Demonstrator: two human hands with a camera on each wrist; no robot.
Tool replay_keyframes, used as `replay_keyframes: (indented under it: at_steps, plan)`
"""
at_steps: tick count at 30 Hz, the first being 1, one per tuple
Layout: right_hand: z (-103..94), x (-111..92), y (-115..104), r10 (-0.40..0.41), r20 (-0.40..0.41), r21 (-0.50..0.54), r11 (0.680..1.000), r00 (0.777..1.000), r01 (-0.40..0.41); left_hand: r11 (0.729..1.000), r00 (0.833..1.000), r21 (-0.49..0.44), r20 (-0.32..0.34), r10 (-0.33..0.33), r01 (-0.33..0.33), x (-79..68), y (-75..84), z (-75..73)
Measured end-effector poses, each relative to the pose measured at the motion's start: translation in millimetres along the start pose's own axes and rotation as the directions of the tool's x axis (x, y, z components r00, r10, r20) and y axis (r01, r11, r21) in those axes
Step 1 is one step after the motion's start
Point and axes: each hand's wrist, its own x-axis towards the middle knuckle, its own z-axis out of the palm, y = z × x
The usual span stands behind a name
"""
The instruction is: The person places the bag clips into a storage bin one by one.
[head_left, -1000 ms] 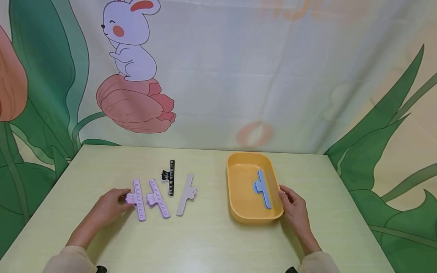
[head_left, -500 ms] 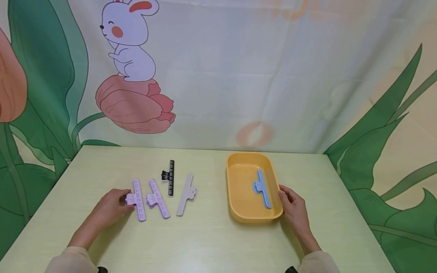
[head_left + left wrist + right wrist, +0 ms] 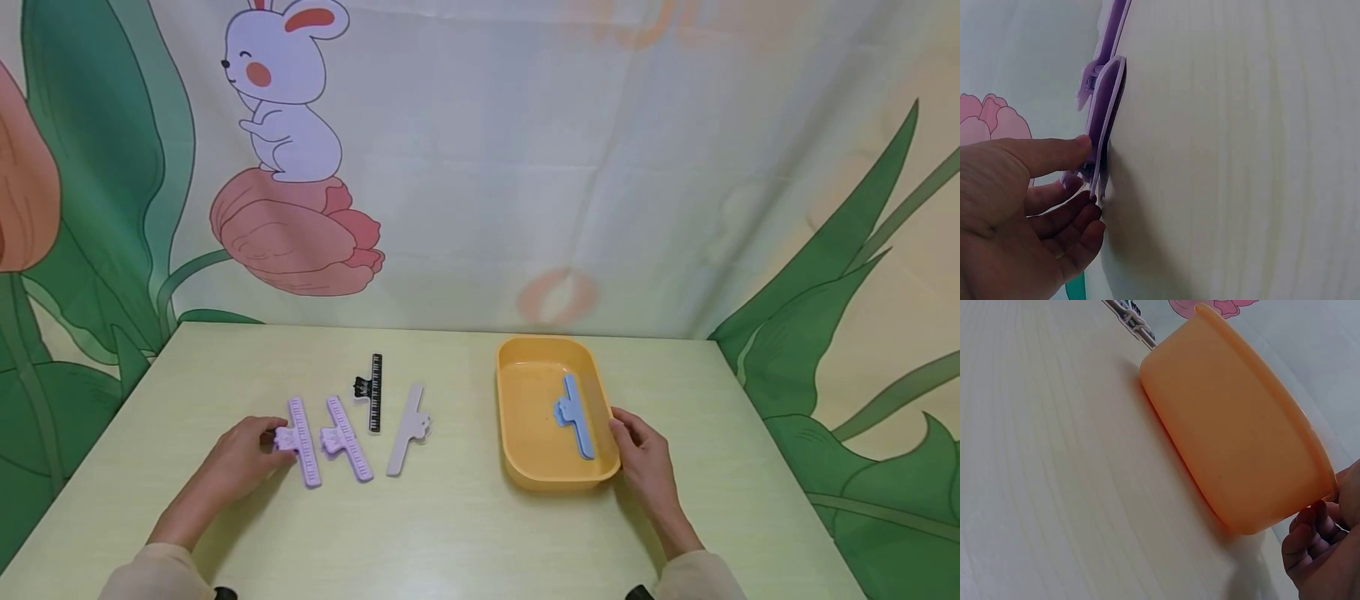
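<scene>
On the left, my left hand [image 3: 243, 457] pinches the leftmost purple clip [image 3: 303, 442] by its handle, thumb on one side and fingertips on the other. In the left wrist view that clip [image 3: 1109, 103] stands on the table's surface, with part of its handle hidden behind the fingers. A second purple clip [image 3: 348, 440] lies just to its right. My right hand [image 3: 647, 450] grips the near right edge of a yellow plastic tub [image 3: 508, 462], whose outer wall [image 3: 1229, 425] fills much of the right wrist view. Inside the tub lies a blue clip [image 3: 576, 417].
Beyond the purple clips, a black clip with a piano-key pattern [image 3: 376, 393] lies on the pale wooden table [image 3: 450, 533]. A greyish-white clip [image 3: 408, 429] rests between it and the tub. Behind the table hangs a printed curtain [image 3: 480, 167] with a rabbit and flowers.
</scene>
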Motion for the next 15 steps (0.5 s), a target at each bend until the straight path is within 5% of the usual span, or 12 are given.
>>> replay_keyframes:
  at_steps: [9, 15]
  plan:
    - [-0.5, 0.4, -2.2, 0.03, 0.02, -0.012, 0.999, 0.999, -0.03, 0.997, 0.997, -0.042, 0.043, -0.069, 0.071, 1.7, 2.3, -5.3]
    - [-0.7, -0.4, -2.7, 0.042, 0.026, -0.003, 0.999, 0.999, -0.042, 0.997, 0.998, -0.062, 0.037, -0.044, 0.046, -1.0, 4.4, -7.4]
